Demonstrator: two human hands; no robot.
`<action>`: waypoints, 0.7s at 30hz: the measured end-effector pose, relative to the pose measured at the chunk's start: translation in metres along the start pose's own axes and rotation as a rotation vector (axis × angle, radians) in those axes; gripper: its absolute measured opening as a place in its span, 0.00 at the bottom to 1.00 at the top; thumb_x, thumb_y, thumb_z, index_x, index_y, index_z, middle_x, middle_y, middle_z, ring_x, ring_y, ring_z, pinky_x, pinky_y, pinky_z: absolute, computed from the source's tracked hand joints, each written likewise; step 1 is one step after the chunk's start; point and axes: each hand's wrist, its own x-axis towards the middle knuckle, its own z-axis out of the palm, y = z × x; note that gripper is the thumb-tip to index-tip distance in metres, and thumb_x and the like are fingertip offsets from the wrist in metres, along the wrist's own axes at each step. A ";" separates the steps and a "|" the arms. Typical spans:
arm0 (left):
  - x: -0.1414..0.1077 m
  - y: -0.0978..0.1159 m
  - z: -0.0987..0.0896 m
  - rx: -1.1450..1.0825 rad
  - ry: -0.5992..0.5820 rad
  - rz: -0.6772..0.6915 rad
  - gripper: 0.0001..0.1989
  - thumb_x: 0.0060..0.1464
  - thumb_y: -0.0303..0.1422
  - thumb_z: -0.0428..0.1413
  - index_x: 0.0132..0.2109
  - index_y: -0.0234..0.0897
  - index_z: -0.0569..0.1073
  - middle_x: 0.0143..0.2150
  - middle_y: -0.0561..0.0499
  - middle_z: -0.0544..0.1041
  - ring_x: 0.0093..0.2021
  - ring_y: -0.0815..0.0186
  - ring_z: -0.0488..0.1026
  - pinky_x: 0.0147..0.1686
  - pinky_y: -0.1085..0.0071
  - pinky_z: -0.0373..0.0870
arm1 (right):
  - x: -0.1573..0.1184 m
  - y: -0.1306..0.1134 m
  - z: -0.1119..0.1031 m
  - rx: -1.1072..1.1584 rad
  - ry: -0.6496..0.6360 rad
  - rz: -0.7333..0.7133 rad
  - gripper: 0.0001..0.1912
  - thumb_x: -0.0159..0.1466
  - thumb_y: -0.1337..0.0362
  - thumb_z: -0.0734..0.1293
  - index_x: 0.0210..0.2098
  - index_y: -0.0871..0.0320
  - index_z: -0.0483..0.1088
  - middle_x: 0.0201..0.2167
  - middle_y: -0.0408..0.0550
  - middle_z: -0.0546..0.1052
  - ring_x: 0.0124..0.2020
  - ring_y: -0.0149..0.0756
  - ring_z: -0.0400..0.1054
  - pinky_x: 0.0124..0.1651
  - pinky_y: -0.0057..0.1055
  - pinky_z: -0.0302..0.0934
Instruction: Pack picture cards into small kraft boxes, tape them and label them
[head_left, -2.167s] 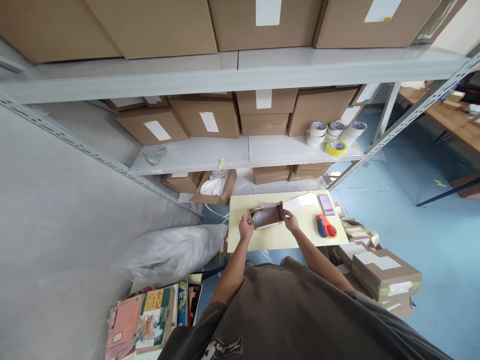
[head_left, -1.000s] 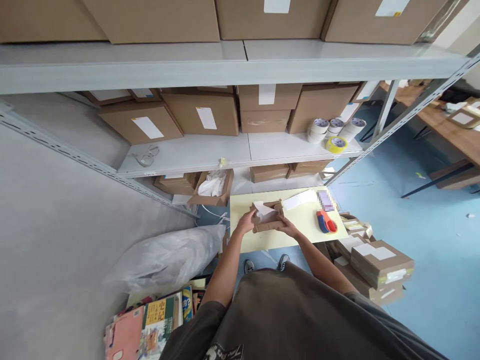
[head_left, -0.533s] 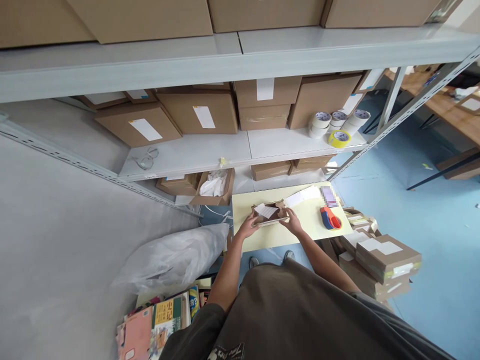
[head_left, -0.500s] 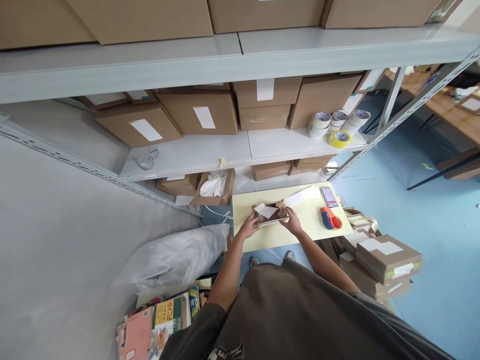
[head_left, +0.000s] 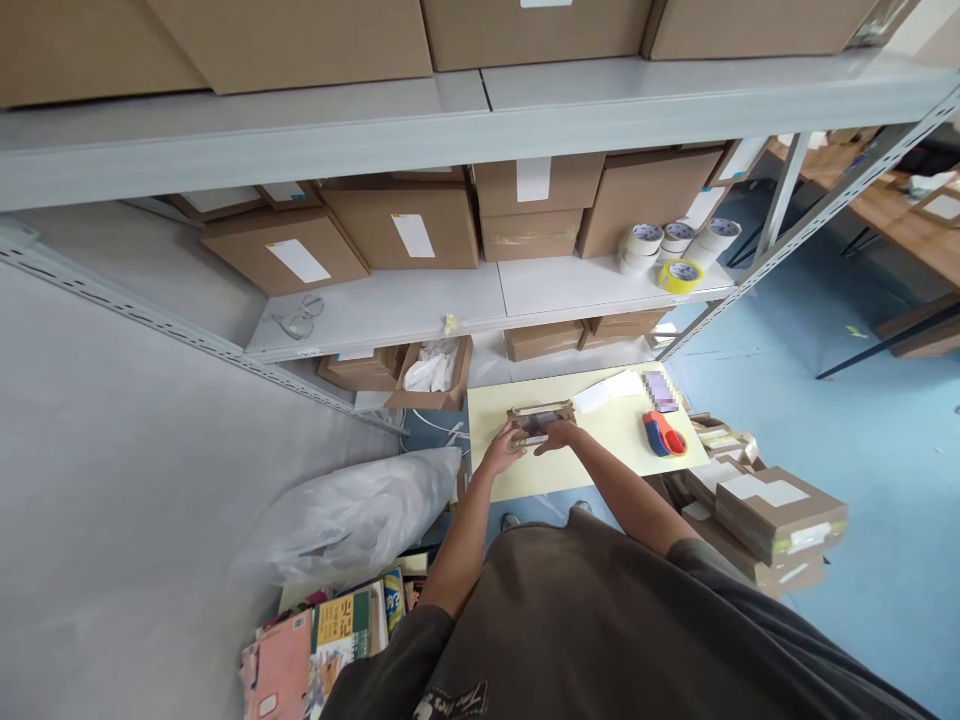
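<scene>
A small open cardboard box [head_left: 541, 409] sits on the pale yellow tabletop [head_left: 600, 440], its inside dark and partly covered by my hands. My left hand [head_left: 501, 452] grips the box at its near left corner. Over the near wall lies my right hand [head_left: 559, 436], with the thumb outside and the fingers reaching over the edge; the fingertips are partly hidden. White paper sheets [head_left: 607, 390] lie just beyond the box to the right. Farther right is a red and blue tape dispenser [head_left: 663, 434], below a purple pixelated item [head_left: 660, 391].
Grey shelving [head_left: 390, 300] with cardboard boxes rises in front, holding tape rolls [head_left: 679, 275] and glasses [head_left: 300, 318]. On the floor, a plastic bag [head_left: 352, 515] and books [head_left: 330, 640] are at left, stacked boxes [head_left: 780, 510] at right.
My right hand has moved from the box's right end leftward onto its near wall. The white paper seen in the box is now mostly out of sight. My left hand stays at the left corner.
</scene>
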 end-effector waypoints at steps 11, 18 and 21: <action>0.016 0.031 0.013 0.257 0.352 -0.104 0.31 0.61 0.32 0.61 0.71 0.44 0.68 0.68 0.41 0.72 0.69 0.50 0.65 0.68 0.57 0.64 | -0.091 0.045 0.016 0.091 0.621 0.023 0.30 0.65 0.55 0.69 0.65 0.54 0.72 0.63 0.55 0.77 0.65 0.53 0.69 0.66 0.50 0.66; 0.019 0.023 0.021 0.330 0.264 -0.056 0.30 0.66 0.31 0.55 0.73 0.49 0.67 0.78 0.44 0.58 0.71 0.48 0.63 0.65 0.58 0.67 | -0.082 0.058 0.012 0.137 0.554 0.126 0.47 0.64 0.55 0.71 0.78 0.49 0.49 0.79 0.54 0.52 0.74 0.56 0.58 0.65 0.50 0.67; 0.018 0.018 0.021 0.231 0.194 -0.154 0.27 0.68 0.34 0.55 0.72 0.48 0.69 0.70 0.42 0.71 0.64 0.52 0.71 0.61 0.61 0.69 | -0.059 0.049 0.005 0.126 0.413 0.180 0.47 0.67 0.56 0.70 0.79 0.50 0.48 0.79 0.56 0.52 0.77 0.55 0.52 0.70 0.49 0.62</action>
